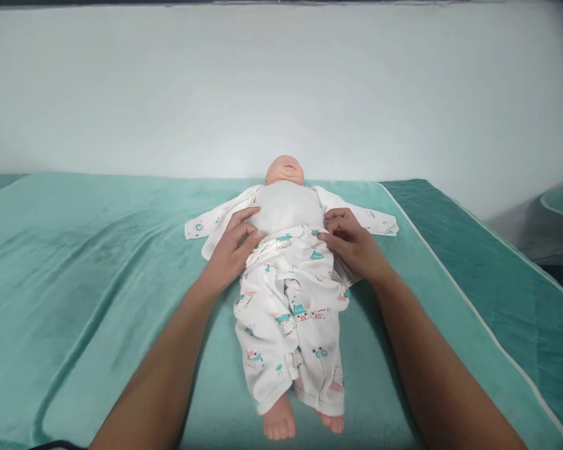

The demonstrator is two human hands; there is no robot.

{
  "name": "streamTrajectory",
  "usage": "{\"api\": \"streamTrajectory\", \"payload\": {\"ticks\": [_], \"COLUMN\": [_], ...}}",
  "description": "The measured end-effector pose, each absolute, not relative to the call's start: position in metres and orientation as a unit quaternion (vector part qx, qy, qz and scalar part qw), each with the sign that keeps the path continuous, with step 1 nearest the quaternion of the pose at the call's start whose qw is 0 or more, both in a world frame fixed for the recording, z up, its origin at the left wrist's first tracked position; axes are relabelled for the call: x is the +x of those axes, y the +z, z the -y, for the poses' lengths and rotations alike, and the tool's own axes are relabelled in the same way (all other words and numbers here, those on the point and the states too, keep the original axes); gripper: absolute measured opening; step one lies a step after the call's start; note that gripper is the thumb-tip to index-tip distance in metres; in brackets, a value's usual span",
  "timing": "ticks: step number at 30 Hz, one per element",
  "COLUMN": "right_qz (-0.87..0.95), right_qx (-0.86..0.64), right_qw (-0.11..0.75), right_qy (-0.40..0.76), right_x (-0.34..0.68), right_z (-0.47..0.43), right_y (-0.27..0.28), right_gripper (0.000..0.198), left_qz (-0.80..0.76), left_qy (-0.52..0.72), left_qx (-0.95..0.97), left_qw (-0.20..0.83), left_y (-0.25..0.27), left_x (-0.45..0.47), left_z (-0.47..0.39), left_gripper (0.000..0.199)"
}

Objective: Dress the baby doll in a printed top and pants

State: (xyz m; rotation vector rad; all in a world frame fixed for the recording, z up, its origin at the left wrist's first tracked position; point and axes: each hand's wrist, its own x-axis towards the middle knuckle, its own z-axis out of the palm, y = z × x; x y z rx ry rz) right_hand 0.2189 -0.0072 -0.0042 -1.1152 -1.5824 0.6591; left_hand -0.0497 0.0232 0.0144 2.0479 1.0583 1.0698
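A baby doll lies on its back, head away from me and bare feet toward me. It wears white printed baby pants pulled up to the waist. Its open white jacket spreads out under both arms, baring the plain pale torso. My left hand is at the left side of the waistband, thumb and fingers closed on the cloth. At the opposite side, my right hand pinches the waistband with curled fingers. The fabric between the fingers is mostly hidden.
A light teal cloth with folds on the left covers the surface under the doll. Darker teal cloth lies along the right side. A pale wall rises behind. Part of a dark cable shows at the bottom left.
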Motion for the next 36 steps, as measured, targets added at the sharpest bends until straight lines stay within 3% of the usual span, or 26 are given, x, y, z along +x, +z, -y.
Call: {"api": "streamTrajectory", "payload": {"ticks": [3, 9, 16, 20, 24, 28, 36], "right_qz": [0.665, 0.710, 0.669, 0.646, 0.591, 0.484, 0.419], "right_qx": [-0.458, -0.422, -0.498, -0.551, -0.555, -0.507, -0.467], "right_qw": [0.506, 0.499, 0.512, 0.503, 0.500, 0.567, 0.616], "right_qy": [0.301, 0.260, 0.207, 0.162, 0.304, 0.433, 0.476], "right_x": [0.220, 0.219, 0.203, 0.197, 0.197, 0.200, 0.208], "right_z": [0.008, 0.005, -0.010, -0.037, -0.064, -0.072, -0.072], "right_y": [-0.003, 0.001, 0.007, 0.009, 0.010, 0.007, -0.005], "right_gripper": [0.017, 0.014, 0.012, 0.016, 0.023, 0.033, 0.043], "left_qz": [-0.406, -0.405, -0.399, -0.474, -0.506, -0.510, -0.557], "left_qy": [0.382, 0.338, 0.394, 0.436, 0.451, 0.466, 0.497], "left_qx": [0.775, 0.782, 0.745, 0.696, 0.681, 0.672, 0.624], "left_qw": [0.298, 0.332, 0.361, 0.317, 0.277, 0.267, 0.233], "left_y": [0.017, 0.025, 0.024, 0.019, 0.010, 0.005, 0.002], "left_x": [-0.052, -0.056, -0.052, -0.043, -0.035, -0.032, -0.033], "left_z": [-0.021, -0.022, -0.036, -0.063, -0.091, -0.103, -0.101], "left_gripper": [0.017, 0.024, 0.027, 0.027, 0.028, 0.027, 0.025]}}
